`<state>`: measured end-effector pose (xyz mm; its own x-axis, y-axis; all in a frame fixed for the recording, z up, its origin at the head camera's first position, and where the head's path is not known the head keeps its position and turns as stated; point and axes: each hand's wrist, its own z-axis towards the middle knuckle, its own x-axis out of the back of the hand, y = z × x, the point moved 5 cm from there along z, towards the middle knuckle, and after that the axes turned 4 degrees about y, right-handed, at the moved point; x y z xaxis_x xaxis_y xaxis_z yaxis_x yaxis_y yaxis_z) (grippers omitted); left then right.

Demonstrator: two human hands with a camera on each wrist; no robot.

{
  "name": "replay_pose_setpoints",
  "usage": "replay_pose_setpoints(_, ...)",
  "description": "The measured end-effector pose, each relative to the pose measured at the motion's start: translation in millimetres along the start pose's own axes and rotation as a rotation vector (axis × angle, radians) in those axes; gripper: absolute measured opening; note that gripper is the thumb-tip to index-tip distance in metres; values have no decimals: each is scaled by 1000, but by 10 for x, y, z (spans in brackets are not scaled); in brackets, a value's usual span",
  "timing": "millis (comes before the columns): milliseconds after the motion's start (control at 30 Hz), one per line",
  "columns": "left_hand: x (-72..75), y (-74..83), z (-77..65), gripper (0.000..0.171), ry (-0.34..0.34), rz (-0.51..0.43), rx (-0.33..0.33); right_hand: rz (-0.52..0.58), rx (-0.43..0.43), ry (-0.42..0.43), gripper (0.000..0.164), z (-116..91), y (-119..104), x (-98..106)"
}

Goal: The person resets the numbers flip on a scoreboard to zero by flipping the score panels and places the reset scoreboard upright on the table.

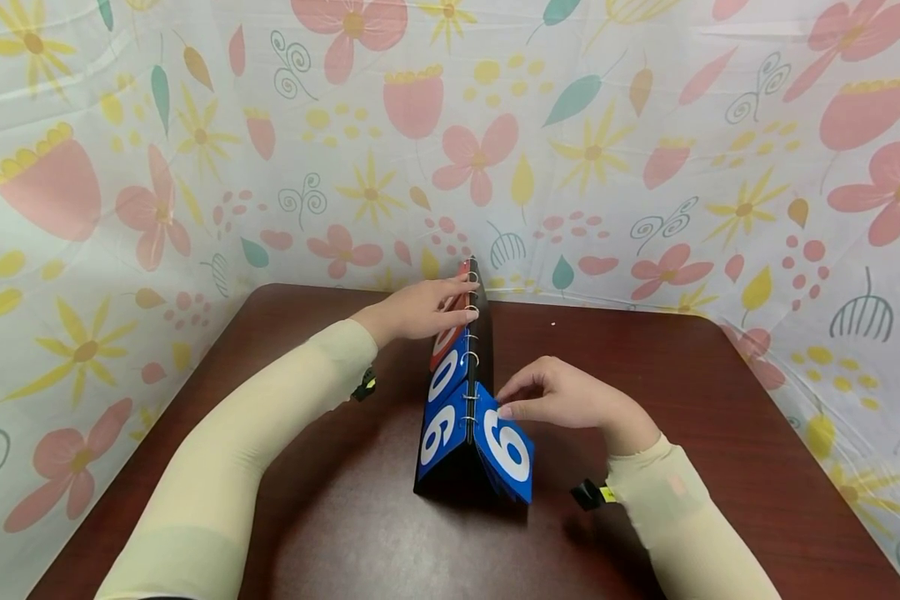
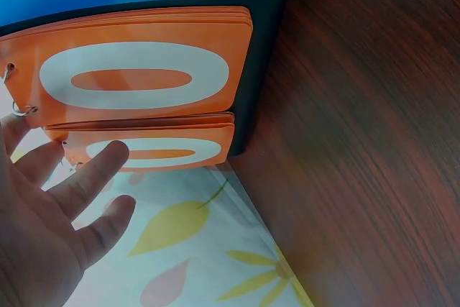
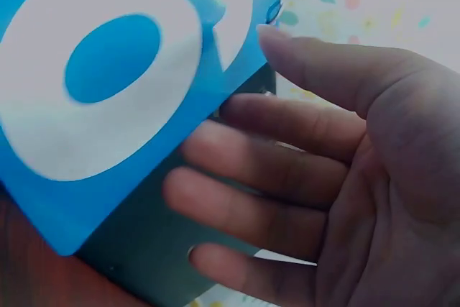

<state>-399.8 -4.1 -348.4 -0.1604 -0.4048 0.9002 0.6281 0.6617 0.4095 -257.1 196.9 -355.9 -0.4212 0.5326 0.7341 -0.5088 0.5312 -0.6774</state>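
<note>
A black tent-shaped flip scoreboard [image 1: 483, 354] stands lengthwise on the table, number cards hanging from metal rings along its top ridge. Its left face carries blue cards [image 1: 442, 375] in front and orange-red cards [image 2: 241, 62] reading 0 farther back. My left hand [image 1: 423, 308] rests at the far part of the ridge, fingers extended over the red cards and rings. On the right face, my right hand [image 1: 570, 396] pinches the edge of a blue card [image 3: 115, 55] with a white 6- or 9-shaped digit, thumb in front and index finger behind. That card tilts outward from the black panel.
The dark reddish-brown table [image 1: 345, 517] extends around the scoreboard on both sides. A floral-print cloth [image 1: 450, 167] hangs behind the table's far edge and along both sides. Pale sleeves [image 1: 225, 442] cover both forearms, with a small black-and-yellow wrist device [image 1: 591, 494] under the right wrist.
</note>
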Motion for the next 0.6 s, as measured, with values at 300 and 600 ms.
replay_pose_setpoints(300,-3,4,-4,77,5,3,0,-68,-48,16,50,-56,-128,-7)
replay_pose_setpoints(600,-9,1,1,78,5,0,-2,-109,-65,-42,25,-72,-24,48)
